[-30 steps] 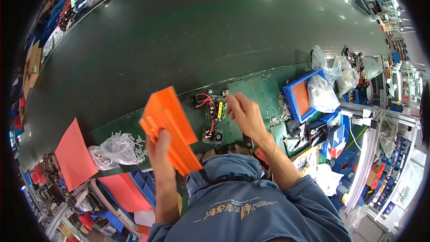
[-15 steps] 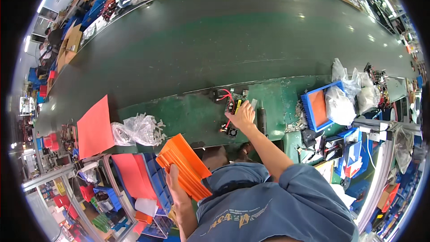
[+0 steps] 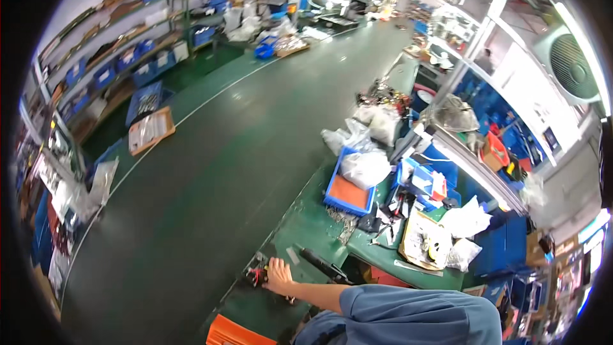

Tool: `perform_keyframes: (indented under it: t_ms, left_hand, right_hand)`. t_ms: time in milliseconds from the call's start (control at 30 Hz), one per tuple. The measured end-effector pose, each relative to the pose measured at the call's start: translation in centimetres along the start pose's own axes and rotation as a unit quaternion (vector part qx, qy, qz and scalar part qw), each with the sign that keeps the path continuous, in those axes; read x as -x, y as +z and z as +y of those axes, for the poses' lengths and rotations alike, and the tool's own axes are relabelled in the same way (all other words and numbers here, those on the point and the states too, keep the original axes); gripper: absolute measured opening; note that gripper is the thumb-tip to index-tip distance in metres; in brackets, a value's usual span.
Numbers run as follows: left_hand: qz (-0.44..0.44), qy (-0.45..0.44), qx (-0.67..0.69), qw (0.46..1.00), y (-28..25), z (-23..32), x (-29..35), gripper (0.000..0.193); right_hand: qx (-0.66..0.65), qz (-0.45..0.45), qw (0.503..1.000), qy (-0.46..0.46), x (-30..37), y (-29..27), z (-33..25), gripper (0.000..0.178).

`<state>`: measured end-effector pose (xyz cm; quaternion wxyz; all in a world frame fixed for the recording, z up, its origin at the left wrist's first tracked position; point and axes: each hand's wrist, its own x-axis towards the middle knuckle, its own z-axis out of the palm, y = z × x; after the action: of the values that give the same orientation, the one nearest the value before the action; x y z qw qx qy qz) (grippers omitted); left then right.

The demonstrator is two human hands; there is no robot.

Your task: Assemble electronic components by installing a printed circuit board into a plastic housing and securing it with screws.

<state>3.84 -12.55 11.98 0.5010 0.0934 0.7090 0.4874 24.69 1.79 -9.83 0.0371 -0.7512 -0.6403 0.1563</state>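
The right hand (image 3: 279, 276) lies over a circuit board (image 3: 258, 275), its fingers slightly spread; the thumb is hidden, so I cannot tell whether they pinch anything. Board and hand are left of the blue tray (image 3: 346, 207) and nearer the person, beside the straight seam where the green tabletop (image 3: 310, 233) meets a long dark surface (image 3: 191, 198). Thin red wires loop on the board. A strip of tabletop gives room between hand and tray, and within it, on the tray's near side, lies a slim black tool (image 3: 324, 265). Nearest the person, left of the tray, a smooth orange piece (image 3: 235, 333) is cut by the lower edge; the left hand is out of sight. A crinkled plastic bag (image 3: 365, 169) slumps over the tray's right side, and the dark surface stretches widely to its left.
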Motion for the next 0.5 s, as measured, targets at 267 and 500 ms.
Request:
perform_keyframes:
  t_ms: [267, 500]
  left_hand:
    - [-0.081, -0.029, -0.02, 0.996, -1.5, 3.1, -2.6, 0.076]
    - [-0.131, -0.03, 0.024, 0.991, 0.2, 5.9, -2.8, 0.076]
  right_hand:
    - [-0.122, -0.035, 0.992, -0.012, -0.4, -2.7, 0.6, 0.093]
    - [-0.885, -0.172, 0.391, 0.183, -0.2, -2.2, 1.9, 0.044]
